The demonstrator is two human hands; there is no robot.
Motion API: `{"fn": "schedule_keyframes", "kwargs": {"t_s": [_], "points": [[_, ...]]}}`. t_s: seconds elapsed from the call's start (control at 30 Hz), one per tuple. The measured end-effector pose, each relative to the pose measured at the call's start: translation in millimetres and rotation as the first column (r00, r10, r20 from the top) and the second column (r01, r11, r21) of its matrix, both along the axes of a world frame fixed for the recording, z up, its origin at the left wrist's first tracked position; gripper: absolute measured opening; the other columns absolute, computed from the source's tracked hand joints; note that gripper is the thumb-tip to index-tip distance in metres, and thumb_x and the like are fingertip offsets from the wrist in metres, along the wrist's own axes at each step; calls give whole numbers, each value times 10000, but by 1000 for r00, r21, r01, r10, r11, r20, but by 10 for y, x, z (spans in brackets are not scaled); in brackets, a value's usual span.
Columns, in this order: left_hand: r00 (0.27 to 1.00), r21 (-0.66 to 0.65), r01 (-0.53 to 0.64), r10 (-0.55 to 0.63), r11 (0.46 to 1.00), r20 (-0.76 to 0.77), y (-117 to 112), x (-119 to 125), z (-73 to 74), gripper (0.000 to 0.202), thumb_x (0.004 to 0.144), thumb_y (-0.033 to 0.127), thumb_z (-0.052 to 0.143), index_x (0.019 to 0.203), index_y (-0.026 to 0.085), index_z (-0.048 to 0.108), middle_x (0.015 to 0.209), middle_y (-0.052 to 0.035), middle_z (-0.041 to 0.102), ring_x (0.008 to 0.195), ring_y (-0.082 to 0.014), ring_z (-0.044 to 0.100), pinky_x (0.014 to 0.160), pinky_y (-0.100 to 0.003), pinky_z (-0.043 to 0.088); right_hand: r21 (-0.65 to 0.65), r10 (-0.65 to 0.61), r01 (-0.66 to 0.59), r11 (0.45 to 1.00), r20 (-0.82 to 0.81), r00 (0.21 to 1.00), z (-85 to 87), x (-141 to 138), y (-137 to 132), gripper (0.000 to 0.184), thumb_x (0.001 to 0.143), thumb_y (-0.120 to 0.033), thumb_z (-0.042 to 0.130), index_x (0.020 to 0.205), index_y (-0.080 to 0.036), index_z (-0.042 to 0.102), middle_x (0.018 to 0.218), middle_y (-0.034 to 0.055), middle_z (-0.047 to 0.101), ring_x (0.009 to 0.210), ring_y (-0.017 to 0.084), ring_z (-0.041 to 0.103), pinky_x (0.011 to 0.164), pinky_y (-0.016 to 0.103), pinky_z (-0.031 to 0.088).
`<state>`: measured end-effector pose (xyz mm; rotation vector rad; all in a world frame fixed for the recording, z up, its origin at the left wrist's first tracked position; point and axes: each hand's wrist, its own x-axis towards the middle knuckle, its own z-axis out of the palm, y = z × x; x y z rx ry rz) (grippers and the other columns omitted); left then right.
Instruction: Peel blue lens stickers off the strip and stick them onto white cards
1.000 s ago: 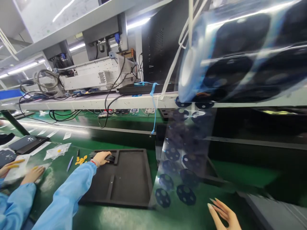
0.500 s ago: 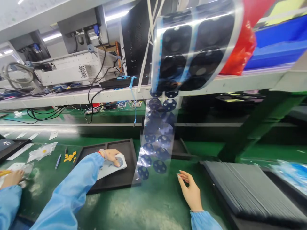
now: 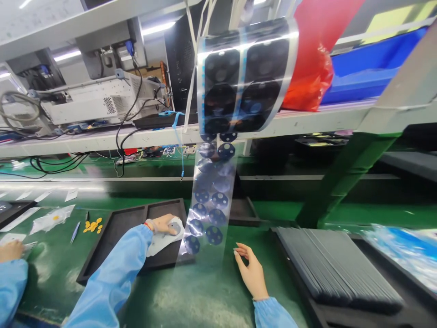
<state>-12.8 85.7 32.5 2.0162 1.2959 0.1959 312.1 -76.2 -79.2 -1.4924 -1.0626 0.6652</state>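
Observation:
My left hand point(image 3: 163, 224) reaches over a black tray point(image 3: 99, 241) and grips a thin white panel point(image 3: 157, 244). A grey round patch point(image 3: 175, 228) with small spots shows on the panel beside my fingers. The panel is next to the lower left edge of a clear film strip point(image 3: 201, 234), which bears two columns of dark discs with round holes. Below and right of the strip, my right hand point(image 3: 251, 271) hovers above or rests on the green bench, with nothing in it. Its thumb stands apart from its loosely curved fingers.
The strip hangs from a film roll point(image 3: 246, 77) at the shelf point(image 3: 153, 141). A stack of grey sheets point(image 3: 337, 264) fills a black tray at right. Yellow pieces point(image 3: 93, 225) and tweezers point(image 3: 75, 232) lie at left. A co-worker's hand point(image 3: 12, 250) is at far left.
The view has shifted, so most things appear farther left. My left hand has moved right over the tray with the white panel, closer to the strip. My right hand stays open.

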Motion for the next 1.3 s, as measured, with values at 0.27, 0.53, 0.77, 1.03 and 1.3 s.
{"fn": "schedule_keyframes", "kwargs": {"t_s": [0.27, 0.53, 0.77, 1.03, 1.3], "points": [[954, 155, -229, 189, 961, 232, -481, -140, -74, 611, 802, 497, 615, 1328, 198, 535, 1464, -108, 475, 1369, -265, 409, 1179, -391, 256, 147, 422, -398, 905, -414, 807, 657, -313, -277, 654, 872, -595, 544, 1391, -252, 344, 1230, 148, 621, 994, 280, 696, 877, 468, 550], [741, -1, -520, 452, 854, 496, -531, -241, 137, 568, 752, 665, 616, 997, 154, 649, 1002, -120, 700, 992, -322, 650, 900, -454, 507, 42, 430, -453, 890, -402, 808, 724, -593, -225, 873, 714, -525, 758, 1370, -205, 278, 737, -11, 674, 630, 220, 701, 660, 365, 575], [451, -531, -252, 584, 809, 675, -948, 304, 73, 409, 763, 528, 715, 880, 140, 660, 716, -68, 699, 651, -194, 665, 632, -307, 533, -21, 358, -364, 931, -141, 923, 375, -48, 117, 493, 686, -510, 731, 1018, -173, 591, 646, 0, 666, 561, 200, 665, 571, 313, 521], [473, -586, -29, 528, 810, 705, -1150, 1140, -250, 436, 667, 491, 818, 854, 113, 709, 731, -74, 719, 638, -176, 661, 613, -264, 501, -126, 385, -385, 914, -28, 923, 184, -90, 10, 497, 627, -271, 775, 1091, -184, 619, 557, -41, 653, 534, 196, 630, 615, 346, 542], [347, -575, -110, 573, 811, 743, -1140, 1123, -291, 451, 732, 511, 761, 988, 147, 683, 840, -58, 749, 754, -196, 699, 679, -267, 532, 316, -85, -253, 914, 760, 645, 430, -390, -44, 730, 840, -189, 629, 1489, -234, 298, 1553, 160, 306, 1424, 377, 286, 1114, 620, 273]]}}
